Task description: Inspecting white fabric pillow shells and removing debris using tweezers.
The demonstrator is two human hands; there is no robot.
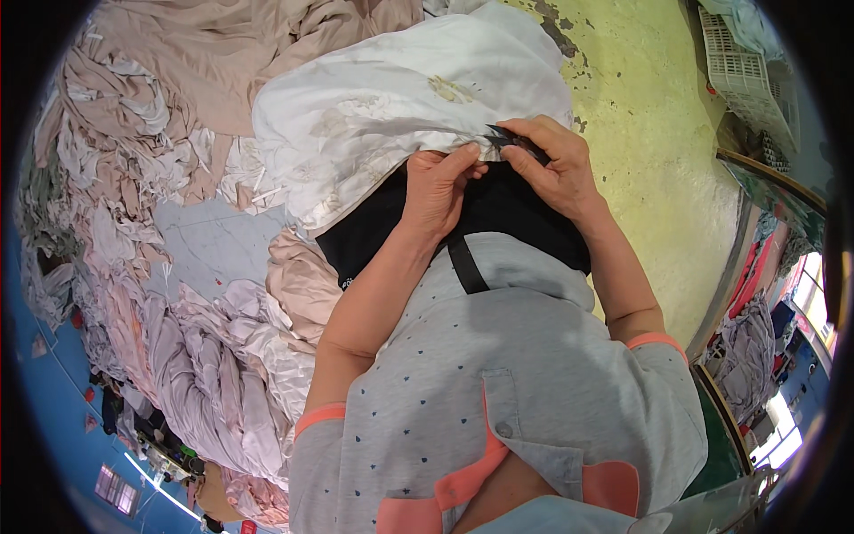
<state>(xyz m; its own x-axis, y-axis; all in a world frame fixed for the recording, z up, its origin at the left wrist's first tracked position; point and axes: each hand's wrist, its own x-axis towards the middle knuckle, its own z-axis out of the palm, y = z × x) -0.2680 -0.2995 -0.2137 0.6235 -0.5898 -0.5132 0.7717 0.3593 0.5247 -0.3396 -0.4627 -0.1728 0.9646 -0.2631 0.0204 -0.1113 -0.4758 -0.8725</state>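
A large white cloth with brownish stains lies across my lap, over black fabric. My left hand is closed, pinching the cloth's near edge between thumb and fingers. Just to its right, my right hand is closed around a pair of small dark thread snips. Their pointed blades aim left, toward the edge beside my left fingertips. Whether the blades touch the cloth cannot be made out. My right palm and fingers hide most of the snips' handle.
Beige fabric is heaped at the far left, and pale pink and lilac cloth piles up at the near left. A worn yellow surface extends to my right. A white plastic crate stands at the far right.
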